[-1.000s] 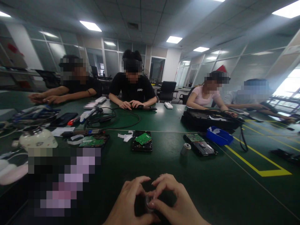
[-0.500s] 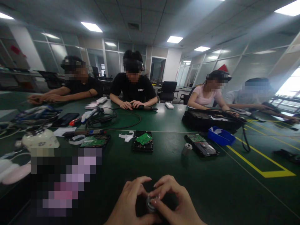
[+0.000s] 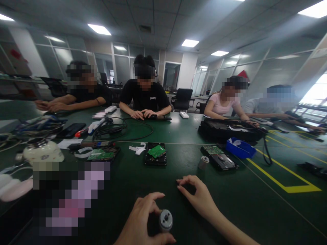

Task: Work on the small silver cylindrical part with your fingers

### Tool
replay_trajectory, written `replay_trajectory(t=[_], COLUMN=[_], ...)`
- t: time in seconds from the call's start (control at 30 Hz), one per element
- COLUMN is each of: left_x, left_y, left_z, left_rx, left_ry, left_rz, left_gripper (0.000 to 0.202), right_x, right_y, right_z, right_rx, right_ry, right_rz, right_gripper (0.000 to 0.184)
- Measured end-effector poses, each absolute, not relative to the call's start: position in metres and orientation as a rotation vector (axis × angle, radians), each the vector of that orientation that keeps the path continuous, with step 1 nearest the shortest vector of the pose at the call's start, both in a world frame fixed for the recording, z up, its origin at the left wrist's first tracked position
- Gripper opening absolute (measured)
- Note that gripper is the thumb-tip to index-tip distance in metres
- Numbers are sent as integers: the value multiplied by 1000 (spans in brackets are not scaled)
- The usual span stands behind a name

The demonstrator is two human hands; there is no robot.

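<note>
My left hand [image 3: 143,221] is at the bottom centre, its fingers curled round a small round metal motor-like part [image 3: 165,219] whose silver end faces up. My right hand [image 3: 198,197] is stretched forward over the green table [image 3: 230,207], thumb and forefinger pinched together on something I cannot make out. Ahead of it lie an opened hard drive with a green circuit board [image 3: 155,153] and a small metal cylinder [image 3: 203,162].
Another hard drive [image 3: 219,158] and a blue bin [image 3: 240,148] lie to the right, near a black case [image 3: 230,129]. Cables [image 3: 114,127], tools and a white pot [image 3: 42,151] crowd the left. Several people sit across the table. Yellow tape marks the right.
My right hand has left the metal part and moved forward and to the right over the table. My left hand still holds the part, which now shows its end face.
</note>
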State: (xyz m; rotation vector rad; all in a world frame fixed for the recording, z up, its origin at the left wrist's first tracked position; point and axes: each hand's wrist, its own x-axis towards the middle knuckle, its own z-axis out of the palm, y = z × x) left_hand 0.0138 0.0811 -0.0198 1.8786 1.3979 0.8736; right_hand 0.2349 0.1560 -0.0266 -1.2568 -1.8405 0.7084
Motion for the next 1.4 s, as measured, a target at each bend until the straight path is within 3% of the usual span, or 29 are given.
replay_trajectory(t=[0.47,0.7,0.9,1.03,1.4], left_x=[11,14,14,15,13], left_y=[86,81,82,81,84], left_z=[-39,-31,-27,-26,-33], left_rx=[1950,1904,1925,1878,1937], left_ry=[1343,1371,1351,1381,1356], left_rz=[916,951,893,950,913], left_gripper=[77,74,74,74,75], right_x=[190,188,195,196,195], right_y=[96,93,94,95,107], right_z=[35,29,27,26,26], right_rx=[-972,-975,-1002,-963,-1009], right_ry=[-1868,-1935,-1881,-1890,-1799], right_rz=[1002,976,757,793,818], right_gripper=[12,12,15,8,16])
